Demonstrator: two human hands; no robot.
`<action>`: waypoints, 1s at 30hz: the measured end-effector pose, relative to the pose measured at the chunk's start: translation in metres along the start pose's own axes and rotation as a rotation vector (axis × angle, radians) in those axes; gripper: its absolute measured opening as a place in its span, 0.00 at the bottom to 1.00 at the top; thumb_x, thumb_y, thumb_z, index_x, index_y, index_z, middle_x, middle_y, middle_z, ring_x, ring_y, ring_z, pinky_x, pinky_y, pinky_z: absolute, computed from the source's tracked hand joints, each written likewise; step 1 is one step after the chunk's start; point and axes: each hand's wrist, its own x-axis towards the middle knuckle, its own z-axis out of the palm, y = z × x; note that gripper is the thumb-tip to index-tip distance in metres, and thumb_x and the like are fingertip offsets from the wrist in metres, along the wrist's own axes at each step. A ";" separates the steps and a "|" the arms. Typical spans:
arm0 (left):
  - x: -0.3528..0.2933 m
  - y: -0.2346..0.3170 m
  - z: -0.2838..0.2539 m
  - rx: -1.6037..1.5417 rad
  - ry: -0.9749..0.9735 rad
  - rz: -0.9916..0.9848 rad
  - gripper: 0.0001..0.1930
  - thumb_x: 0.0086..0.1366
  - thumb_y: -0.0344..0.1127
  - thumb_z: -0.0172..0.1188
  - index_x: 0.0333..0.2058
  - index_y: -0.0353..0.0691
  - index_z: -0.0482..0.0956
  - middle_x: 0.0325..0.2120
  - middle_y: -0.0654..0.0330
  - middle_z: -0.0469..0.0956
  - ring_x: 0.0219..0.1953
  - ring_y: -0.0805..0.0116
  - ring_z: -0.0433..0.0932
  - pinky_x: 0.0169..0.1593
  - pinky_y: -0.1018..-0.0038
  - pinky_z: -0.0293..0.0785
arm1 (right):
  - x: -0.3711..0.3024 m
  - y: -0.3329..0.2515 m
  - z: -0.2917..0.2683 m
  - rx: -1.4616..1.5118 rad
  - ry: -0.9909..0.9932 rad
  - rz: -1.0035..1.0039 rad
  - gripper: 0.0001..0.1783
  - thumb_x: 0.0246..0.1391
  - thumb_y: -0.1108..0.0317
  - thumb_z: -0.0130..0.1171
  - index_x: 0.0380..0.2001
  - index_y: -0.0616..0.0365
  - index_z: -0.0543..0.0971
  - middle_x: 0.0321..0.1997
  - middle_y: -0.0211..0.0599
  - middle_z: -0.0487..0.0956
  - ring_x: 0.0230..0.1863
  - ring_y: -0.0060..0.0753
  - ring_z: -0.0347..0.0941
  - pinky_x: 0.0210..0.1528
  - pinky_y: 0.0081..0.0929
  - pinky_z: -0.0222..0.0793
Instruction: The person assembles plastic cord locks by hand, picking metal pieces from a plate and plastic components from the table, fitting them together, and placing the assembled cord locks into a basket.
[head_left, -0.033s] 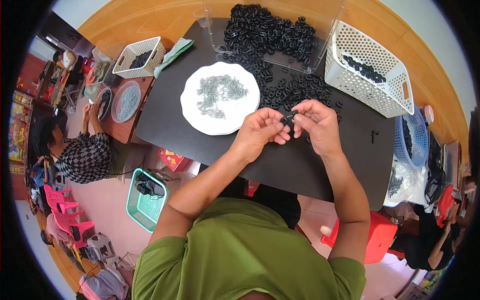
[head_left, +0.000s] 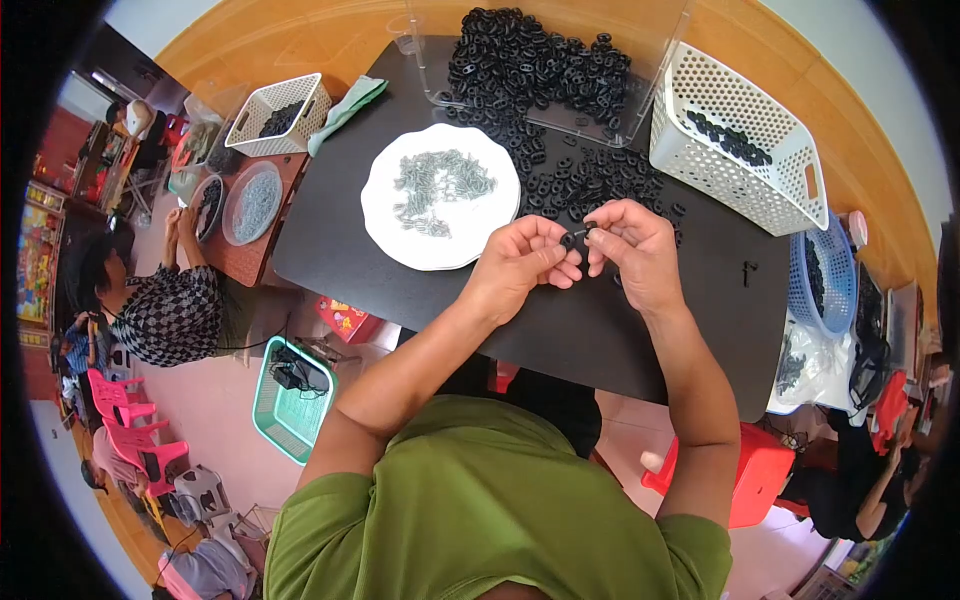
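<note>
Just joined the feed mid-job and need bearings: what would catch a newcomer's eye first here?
First, the left hand and right hand meeting over the black table, pinching one small black ring between them. Just beyond lies a heap of black rings, spilling from a clear tray toward the hands. To its left sits a white plate of small grey metal pieces, to its right a white basket.

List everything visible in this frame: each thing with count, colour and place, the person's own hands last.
table: one, black, centre
plate: one, white, table left, holding small grey metal parts
black rings: many, heaped in a clear tray at the table's far edge, spilling toward the hands
white basket: one, table right, a few black parts inside
small white basket: one, on the neighbouring table at left
green basket: one, on the floor
red stool: one, lower right
left hand: pinching a black ring
right hand: pinching the same ring
</note>
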 end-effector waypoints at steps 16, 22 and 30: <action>0.001 0.006 -0.001 0.117 -0.008 -0.029 0.05 0.55 0.22 0.51 0.31 0.36 0.69 0.25 0.59 0.75 0.25 0.74 0.76 0.28 0.81 0.73 | -0.003 -0.002 0.009 -0.072 0.056 -0.150 0.05 0.47 0.82 0.52 0.31 0.66 0.73 0.28 0.31 0.72 0.23 0.15 0.68 0.22 0.11 0.65; 0.001 0.000 0.001 0.469 0.041 0.163 0.05 0.53 0.21 0.53 0.29 0.37 0.69 0.23 0.66 0.71 0.22 0.81 0.70 0.26 0.85 0.67 | -0.005 0.002 0.013 -0.117 -0.009 -0.194 0.06 0.47 0.83 0.52 0.31 0.65 0.73 0.29 0.30 0.72 0.24 0.15 0.68 0.23 0.11 0.66; 0.002 0.005 0.000 0.045 0.034 0.147 0.04 0.58 0.26 0.54 0.33 0.35 0.71 0.29 0.62 0.73 0.27 0.76 0.73 0.31 0.82 0.70 | -0.008 0.001 0.013 -0.040 0.021 -0.120 0.06 0.48 0.82 0.51 0.31 0.66 0.73 0.28 0.32 0.73 0.24 0.17 0.70 0.24 0.12 0.67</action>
